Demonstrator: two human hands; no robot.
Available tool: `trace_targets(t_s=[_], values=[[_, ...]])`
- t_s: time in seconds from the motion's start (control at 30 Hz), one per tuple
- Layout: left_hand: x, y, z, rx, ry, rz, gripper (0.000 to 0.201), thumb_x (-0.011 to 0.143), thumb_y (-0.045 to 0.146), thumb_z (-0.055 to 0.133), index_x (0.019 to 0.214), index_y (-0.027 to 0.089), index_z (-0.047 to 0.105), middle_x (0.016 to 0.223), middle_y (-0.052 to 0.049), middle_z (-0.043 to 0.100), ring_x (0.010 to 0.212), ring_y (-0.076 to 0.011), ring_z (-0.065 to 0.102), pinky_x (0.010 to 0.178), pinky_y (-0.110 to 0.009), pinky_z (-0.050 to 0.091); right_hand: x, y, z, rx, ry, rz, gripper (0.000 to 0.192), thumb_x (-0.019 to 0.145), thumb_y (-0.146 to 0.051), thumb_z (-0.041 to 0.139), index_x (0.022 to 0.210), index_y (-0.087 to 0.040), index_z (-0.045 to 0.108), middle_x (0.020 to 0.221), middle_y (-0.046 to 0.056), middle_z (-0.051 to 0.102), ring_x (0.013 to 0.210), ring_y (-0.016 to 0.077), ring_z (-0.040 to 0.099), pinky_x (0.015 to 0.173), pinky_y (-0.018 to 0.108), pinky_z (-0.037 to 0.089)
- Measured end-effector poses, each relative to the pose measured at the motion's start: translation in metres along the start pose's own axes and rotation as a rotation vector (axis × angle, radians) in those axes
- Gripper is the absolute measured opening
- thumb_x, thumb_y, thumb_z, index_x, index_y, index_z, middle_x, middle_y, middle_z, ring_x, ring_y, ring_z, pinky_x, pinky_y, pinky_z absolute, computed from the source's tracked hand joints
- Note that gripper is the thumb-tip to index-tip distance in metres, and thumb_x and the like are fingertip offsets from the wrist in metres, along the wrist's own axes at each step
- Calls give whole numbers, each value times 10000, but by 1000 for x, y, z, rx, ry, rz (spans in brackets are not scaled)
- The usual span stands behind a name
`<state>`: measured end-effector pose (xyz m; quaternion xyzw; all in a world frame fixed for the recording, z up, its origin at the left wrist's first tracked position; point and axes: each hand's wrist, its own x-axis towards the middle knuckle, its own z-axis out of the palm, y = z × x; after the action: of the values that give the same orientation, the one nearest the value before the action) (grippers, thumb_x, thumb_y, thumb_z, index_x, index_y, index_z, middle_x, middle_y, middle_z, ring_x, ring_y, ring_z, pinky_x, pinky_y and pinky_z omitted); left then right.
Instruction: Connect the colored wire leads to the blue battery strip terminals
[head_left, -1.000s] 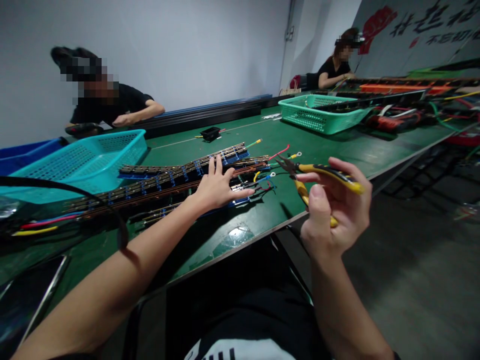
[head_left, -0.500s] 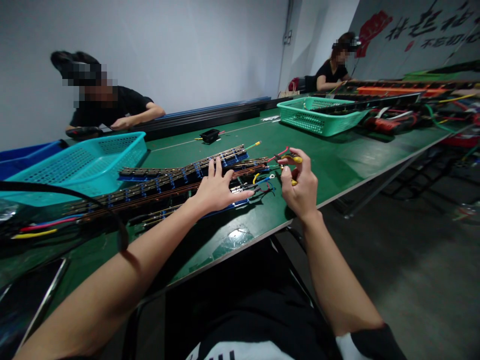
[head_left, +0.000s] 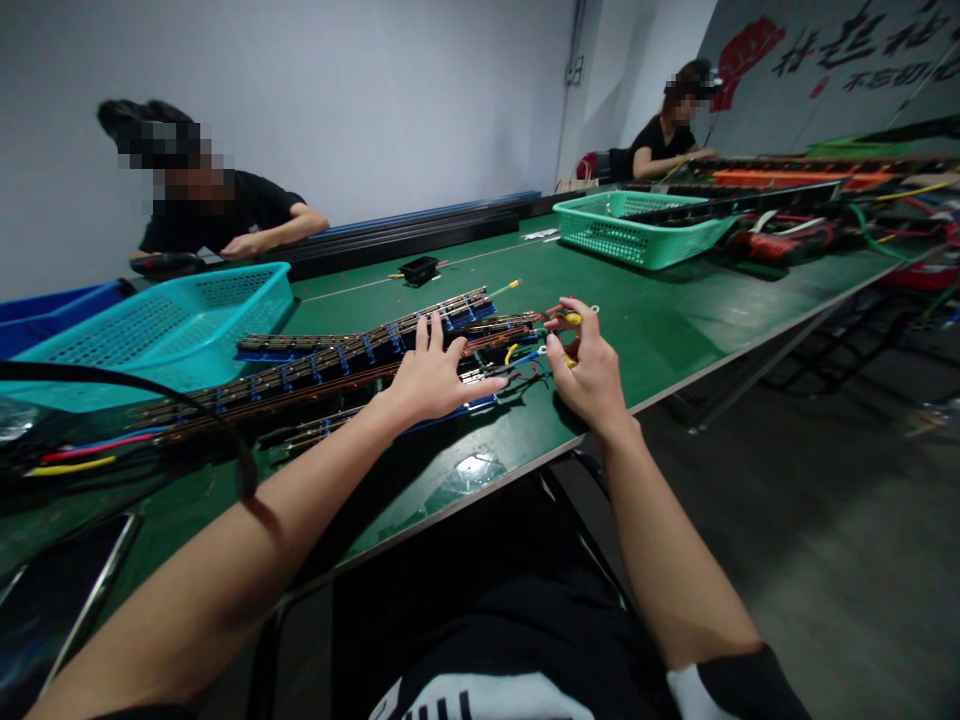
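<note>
My left hand [head_left: 427,370] lies with spread fingers on the long strip assemblies [head_left: 360,347], which have metal bars and blue holders. It presses on them without gripping. My right hand [head_left: 589,370] is curled around the wires [head_left: 550,315] at the right end of the strips, thumb and forefinger bent toward each other. Yellow sleeves [head_left: 574,318] show between its fingers, and a small ring terminal sticks out past the forefinger. The exact pinch is partly hidden. Below the wires in hand, a blue-sleeved ring terminal [head_left: 538,352] and a loose yellow wire lie near my left thumb.
A turquoise basket [head_left: 225,290] stands at the left, and a green basket [head_left: 637,250] farther right. Between them is a small black box [head_left: 418,270]. A phone-like device [head_left: 67,590] lies front left. Two people sit across the table [head_left: 675,320]. A black cable [head_left: 165,385] hangs at left.
My right hand has shifted slightly left, toward the strip ends, with the yellow-sleeved wires. A ring terminal now shows beyond its forefinger. My left hand stays in place.
</note>
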<state>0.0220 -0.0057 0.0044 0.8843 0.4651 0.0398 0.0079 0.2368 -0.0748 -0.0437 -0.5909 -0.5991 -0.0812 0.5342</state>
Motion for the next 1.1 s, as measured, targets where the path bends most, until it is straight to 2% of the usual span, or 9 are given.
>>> trace_targets(t_s=[0.17, 0.33, 0.47, 0.57, 0.87, 1.1], values=[[0, 1, 0, -4, -3, -4, 1085, 783, 936, 327, 1519, 147, 429, 1690, -210, -2, 1541, -450, -54, 1154, -605, 324, 0, 2, 0, -12, -46, -27, 416, 891, -214, 525, 1306, -245, 538, 1139, 82, 738, 902, 219, 721, 791, 365, 576], [0, 2, -1, 2, -15, -12, 1080, 787, 933, 330, 1528, 152, 416, 1695, -189, -7, 1540, -451, -55, 1159, -595, 324, -3, 4, 0, -23, -116, -53, 422, 864, -166, 534, 1272, -263, 590, 1067, 45, 759, 830, 200, 735, 757, 337, 578], [0, 2, -1, 7, -9, -12, 1081, 784, 935, 331, 1526, 155, 419, 1695, -190, 1, 1541, -453, -43, 1160, -595, 323, -3, 6, 0, -72, -156, -120, 454, 842, -109, 518, 1254, -254, 643, 1113, 60, 747, 865, 206, 721, 789, 346, 572], [0, 1, 0, 9, -4, -9, 1081, 781, 939, 324, 1522, 160, 427, 1699, -174, 15, 1541, -457, -33, 1168, -588, 316, -3, 7, 0, -157, -169, -183, 475, 845, -78, 499, 1248, -257, 673, 1066, 67, 741, 924, 229, 698, 811, 361, 554], [-1, 1, -1, 19, 7, -4, 1077, 788, 932, 325, 1518, 147, 429, 1694, -200, 23, 1542, -456, -23, 1167, -593, 312, -5, 7, 1, -252, -216, -219, 520, 843, -48, 494, 1273, -276, 677, 1028, 68, 718, 929, 233, 661, 798, 361, 531], [-1, 1, -1, 14, 2, -7, 1077, 784, 934, 331, 1516, 150, 433, 1694, -203, 16, 1545, -448, -24, 1160, -589, 325, -4, 6, 1, -113, -150, -163, 472, 869, -92, 477, 1288, -232, 641, 1102, 77, 732, 935, 215, 693, 832, 358, 561]])
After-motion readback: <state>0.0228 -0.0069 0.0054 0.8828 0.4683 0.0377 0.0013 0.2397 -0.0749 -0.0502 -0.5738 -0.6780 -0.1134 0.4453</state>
